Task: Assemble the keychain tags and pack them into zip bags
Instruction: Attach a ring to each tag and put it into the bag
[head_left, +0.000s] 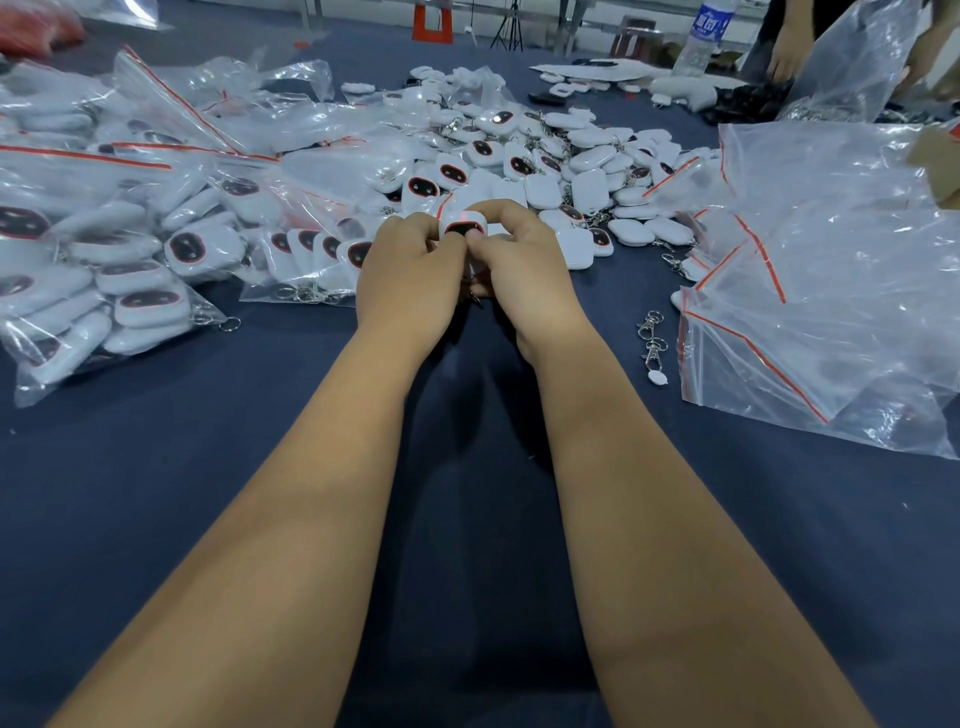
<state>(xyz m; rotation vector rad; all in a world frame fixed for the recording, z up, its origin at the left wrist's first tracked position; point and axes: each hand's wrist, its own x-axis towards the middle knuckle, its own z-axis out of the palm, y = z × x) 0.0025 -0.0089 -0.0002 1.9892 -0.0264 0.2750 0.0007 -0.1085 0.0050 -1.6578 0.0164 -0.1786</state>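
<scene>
Over the counter (156, 493), the left hand (410, 280) and right hand (519, 265) are both pinching one white tag (464, 224). Filled zip bags (104, 270) are lying left, holding white tags, and flat bags (831, 312) are sitting right, looking empty.

A single head-worn, wide-angle camera looks forward and down along both forearms to the left hand (410, 275) and right hand (519, 265), close above the dark table (156, 493) (its far edge curves with lens distortion).

Tag (464, 227) between both hands (457, 270)
</scene>
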